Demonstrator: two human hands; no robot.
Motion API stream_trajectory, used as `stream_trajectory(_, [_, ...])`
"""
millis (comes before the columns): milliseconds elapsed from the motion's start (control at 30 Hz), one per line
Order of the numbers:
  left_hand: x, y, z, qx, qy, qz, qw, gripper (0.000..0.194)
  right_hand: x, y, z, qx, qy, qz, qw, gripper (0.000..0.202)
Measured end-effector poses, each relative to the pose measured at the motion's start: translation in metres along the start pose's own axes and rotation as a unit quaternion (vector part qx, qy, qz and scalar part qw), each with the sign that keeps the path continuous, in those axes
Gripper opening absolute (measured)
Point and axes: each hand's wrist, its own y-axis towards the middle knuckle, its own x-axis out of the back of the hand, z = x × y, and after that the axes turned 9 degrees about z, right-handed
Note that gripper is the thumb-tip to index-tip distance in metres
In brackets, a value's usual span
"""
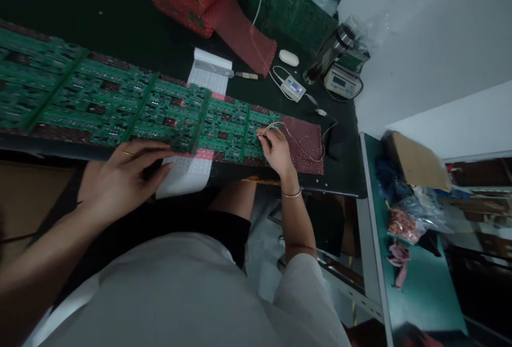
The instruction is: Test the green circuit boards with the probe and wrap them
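Pinching thin wires (273, 124) over green circuit boards (224, 128), right hand (277, 150) with fingers closed, left hand (128, 176) at their near edge, its grip unclear, boards lying on red bubble wrap (306, 147) along the front of the tabletop (346, 176)

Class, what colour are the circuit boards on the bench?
The circuit boards are green, seen best in the head view.

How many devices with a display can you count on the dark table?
2: the small white device near the white oval object, and the boxy meter to its right, by the bottle. Others may be hidden among the clutter.
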Motion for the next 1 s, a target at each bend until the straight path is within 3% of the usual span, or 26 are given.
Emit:
stream_trajectory(133, [-0.001, -0.010, 0.018, -0.029, 0.013, 0.013, 0.999, 0.023, -0.005, -0.004, -0.001, 0.004, 0.021, -0.024, 0.999, 0.029])
stream_trajectory(267, [-0.006, -0.009, 0.019, -0.094, 0.037, -0.002, 0.995, 0.017, -0.010, -0.008, -0.001, 0.004, 0.018, -0.027, 0.999, 0.031])
stream_trajectory(500, [-0.012, -0.006, 0.016, -0.097, 0.006, -0.032, 0.995, 0.024, -0.016, -0.010, -0.005, -0.024, 0.056, -0.075, 0.995, 0.030])
stream_trajectory(700, [-0.014, -0.009, 0.019, -0.086, 0.010, -0.041, 0.995, 0.014, -0.016, -0.010, -0.002, -0.029, 0.055, -0.084, 0.995, 0.028])
stream_trajectory(1000, [-0.023, -0.031, 0.037, -0.137, 0.050, 0.028, 0.989, 0.031, -0.017, -0.011, -0.002, -0.011, 0.051, -0.104, 0.993, 0.023])
